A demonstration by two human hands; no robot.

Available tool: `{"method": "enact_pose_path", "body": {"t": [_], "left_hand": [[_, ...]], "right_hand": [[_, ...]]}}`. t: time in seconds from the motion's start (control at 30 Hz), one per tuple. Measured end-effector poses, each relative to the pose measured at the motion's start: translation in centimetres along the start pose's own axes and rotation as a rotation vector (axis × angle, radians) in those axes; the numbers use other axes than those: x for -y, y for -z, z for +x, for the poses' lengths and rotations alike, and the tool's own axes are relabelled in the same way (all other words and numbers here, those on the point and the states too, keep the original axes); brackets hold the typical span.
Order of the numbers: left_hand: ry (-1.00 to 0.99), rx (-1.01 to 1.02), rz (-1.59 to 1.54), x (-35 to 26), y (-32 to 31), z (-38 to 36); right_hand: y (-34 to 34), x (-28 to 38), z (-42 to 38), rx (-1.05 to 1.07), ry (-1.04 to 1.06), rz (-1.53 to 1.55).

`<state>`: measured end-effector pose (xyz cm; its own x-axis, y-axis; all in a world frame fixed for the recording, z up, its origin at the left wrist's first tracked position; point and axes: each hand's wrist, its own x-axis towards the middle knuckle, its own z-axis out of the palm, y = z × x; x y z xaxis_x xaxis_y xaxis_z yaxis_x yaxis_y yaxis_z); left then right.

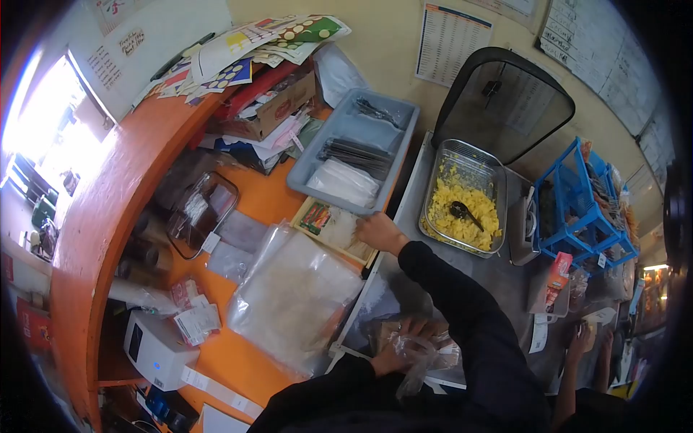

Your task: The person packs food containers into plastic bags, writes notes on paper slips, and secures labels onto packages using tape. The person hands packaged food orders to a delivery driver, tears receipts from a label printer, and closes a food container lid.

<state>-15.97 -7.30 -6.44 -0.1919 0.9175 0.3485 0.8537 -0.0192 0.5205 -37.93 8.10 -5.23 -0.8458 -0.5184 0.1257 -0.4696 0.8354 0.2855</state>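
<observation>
My right hand (382,233) reaches over the right end of a small shallow wooden tray (307,223). Its fingers are curled down among the pale small items (338,227) in there, and what they pinch is too small to make out. Close to my body, my left hand (398,356) is closed around the gathered top of a clear plastic bag (416,366). Something brown shows in and under this bag, partly covered by the hand. At the tray's left end lies a green and red printed packet (315,217).
Clear plastic bags (296,299) are stacked on the orange counter (216,366). A grey-blue bin (297,175) holds cutlery. Beyond my right arm stands a metal pan (465,249) of yellow food with a black spoon (466,214). Another person's hands (580,338) work at the right, near a blue rack (577,224).
</observation>
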Motion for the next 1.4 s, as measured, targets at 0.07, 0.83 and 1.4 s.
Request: {"method": "enact_pose_path", "body": {"t": [0.07, 0.83, 1.4], "left_hand": [[0.026, 0.048, -0.028, 0.9, -2.0, -0.5], [0.244, 0.089, -0.342, 0.6, -3.0, -2.5], [0.596, 0.105, -1.01, -2.9, 4.2, 0.3]], "right_hand": [[1.1, -0.5, -0.5, -0.121, 0.006, -0.003], [17.7, 10.1, -32.7, -0.371, -0.992, 1.783], [12.7, 22.4, -29.8, -0.633, -1.242, 1.078]]}}
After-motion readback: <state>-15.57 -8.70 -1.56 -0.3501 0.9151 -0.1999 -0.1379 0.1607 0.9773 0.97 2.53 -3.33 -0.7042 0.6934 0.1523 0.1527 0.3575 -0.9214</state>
